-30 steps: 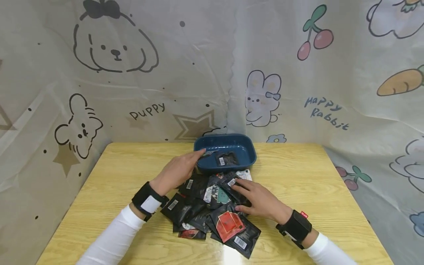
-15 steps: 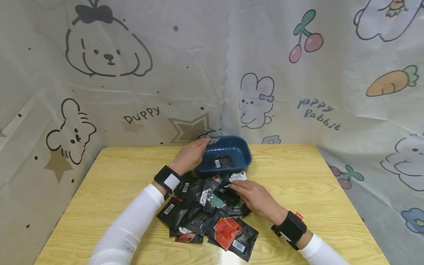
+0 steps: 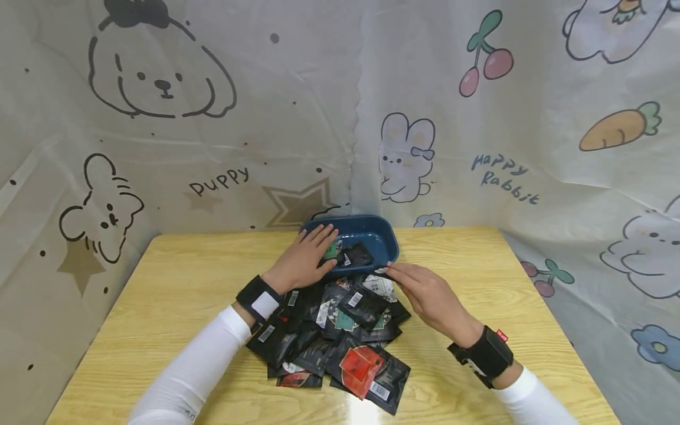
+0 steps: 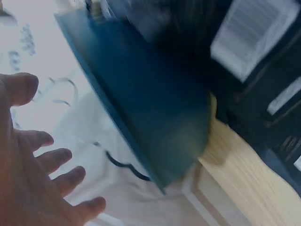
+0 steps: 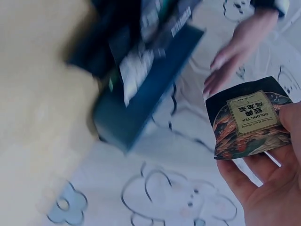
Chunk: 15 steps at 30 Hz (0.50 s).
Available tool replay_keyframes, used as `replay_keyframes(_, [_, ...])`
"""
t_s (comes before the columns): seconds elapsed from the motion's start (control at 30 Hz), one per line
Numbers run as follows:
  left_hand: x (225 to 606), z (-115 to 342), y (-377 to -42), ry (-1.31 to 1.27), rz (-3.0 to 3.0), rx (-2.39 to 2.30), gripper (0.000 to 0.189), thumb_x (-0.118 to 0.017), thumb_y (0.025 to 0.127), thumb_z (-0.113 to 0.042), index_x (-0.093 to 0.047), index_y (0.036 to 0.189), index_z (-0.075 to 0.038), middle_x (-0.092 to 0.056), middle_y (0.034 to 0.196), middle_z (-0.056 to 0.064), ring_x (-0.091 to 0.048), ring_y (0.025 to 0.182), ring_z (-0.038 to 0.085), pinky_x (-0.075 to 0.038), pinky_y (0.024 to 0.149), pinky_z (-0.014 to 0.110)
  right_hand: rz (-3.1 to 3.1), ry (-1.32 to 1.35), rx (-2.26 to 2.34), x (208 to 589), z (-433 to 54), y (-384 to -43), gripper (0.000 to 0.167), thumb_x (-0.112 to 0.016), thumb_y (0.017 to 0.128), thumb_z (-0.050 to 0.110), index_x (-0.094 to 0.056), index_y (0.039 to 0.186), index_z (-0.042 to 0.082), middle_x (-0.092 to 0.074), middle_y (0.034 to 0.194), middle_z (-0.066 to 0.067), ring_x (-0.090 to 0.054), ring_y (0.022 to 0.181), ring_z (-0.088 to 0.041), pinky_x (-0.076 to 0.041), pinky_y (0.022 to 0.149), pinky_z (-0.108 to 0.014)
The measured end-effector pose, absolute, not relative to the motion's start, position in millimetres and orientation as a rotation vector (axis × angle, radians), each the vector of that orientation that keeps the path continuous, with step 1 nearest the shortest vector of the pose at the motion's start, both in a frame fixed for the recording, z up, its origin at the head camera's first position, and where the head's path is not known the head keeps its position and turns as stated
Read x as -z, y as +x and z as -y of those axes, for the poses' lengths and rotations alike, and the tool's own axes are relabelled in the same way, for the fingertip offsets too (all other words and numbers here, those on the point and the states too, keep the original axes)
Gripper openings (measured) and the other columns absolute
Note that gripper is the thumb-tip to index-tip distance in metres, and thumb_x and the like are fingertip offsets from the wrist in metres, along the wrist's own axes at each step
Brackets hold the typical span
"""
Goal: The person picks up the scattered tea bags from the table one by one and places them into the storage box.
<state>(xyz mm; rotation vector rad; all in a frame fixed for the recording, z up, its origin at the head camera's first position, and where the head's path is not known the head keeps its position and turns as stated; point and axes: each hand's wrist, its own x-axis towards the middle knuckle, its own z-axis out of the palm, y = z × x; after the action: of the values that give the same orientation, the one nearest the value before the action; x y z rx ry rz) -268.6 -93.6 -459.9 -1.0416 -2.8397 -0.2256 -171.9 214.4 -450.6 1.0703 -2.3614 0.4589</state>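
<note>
My right hand [image 3: 435, 298] pinches an oolong tea packet [image 5: 247, 117] between thumb and fingers, its patterned front showing in the right wrist view. In the head view this hand is at the front right rim of a blue tray [image 3: 392, 236], and the packet is mostly hidden. Fingers spread, my left hand [image 3: 303, 262] is over the tray's left end. Beside it, a green-labelled packet [image 3: 330, 251] and a black packet [image 3: 358, 254] lie inside the tray. In front, a pile of black tea packets [image 3: 363, 307] covers the table.
Nearest the table's front lies a packet with a red label [image 3: 361, 369], on top of others. The wooden table [image 3: 478, 260] ends at the back against a cartoon-printed cloth [image 3: 297, 118], and the tray stands close to that edge.
My left hand has spread its fingers, and a green-labelled packet now lies in the tray beside it. My right hand has moved from the pile up to the tray's front right rim, holding a packet.
</note>
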Motion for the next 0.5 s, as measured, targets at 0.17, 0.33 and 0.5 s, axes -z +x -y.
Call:
replay_keyframes(0.17, [459.8, 88.5, -226.3, -1.240, 2.645, 0.321, 0.052, -0.056, 0.100, -0.031, -0.047, 0.144, -0.006, -0.043, 0.148, 0.012, -0.041, 0.135, 0.028, -0.035, 0.110, 0.045, 2.316, 1.036, -0.450, 425.3, -221.5, -193.1, 0.041, -0.061, 0.093, 0.003, -0.060, 0.133, 0.006, -0.061, 0.130, -0.013, -0.060, 0.115, -0.031, -0.050, 0.094, -0.045])
replay_keyframes(0.33, [460.9, 67.2, -197.0, -1.486, 2.690, 0.350, 0.053, -0.061, 0.096, -0.034, -0.050, 0.143, -0.011, -0.046, 0.146, 0.007, -0.042, 0.135, 0.022, -0.038, 0.109, 0.040, 2.315, 1.021, -0.441, 408.9, -218.8, -221.2, 0.042, -0.062, 0.093, 0.003, -0.059, 0.134, 0.007, -0.059, 0.132, -0.014, -0.059, 0.116, -0.032, -0.050, 0.093, -0.047])
replay_keyframes(0.5, [468.9, 47.1, -184.7, -1.727, 2.826, 0.194, 0.071, -0.058, 0.095, -0.049, -0.031, 0.154, -0.020, -0.027, 0.159, 0.005, -0.023, 0.145, 0.024, -0.027, 0.115, 0.046, 2.395, 1.043, -0.414, 412.1, -202.8, -253.7, 0.038, -0.056, 0.099, 0.009, -0.057, 0.137, 0.009, -0.056, 0.137, -0.013, -0.057, 0.119, -0.031, -0.048, 0.095, -0.046])
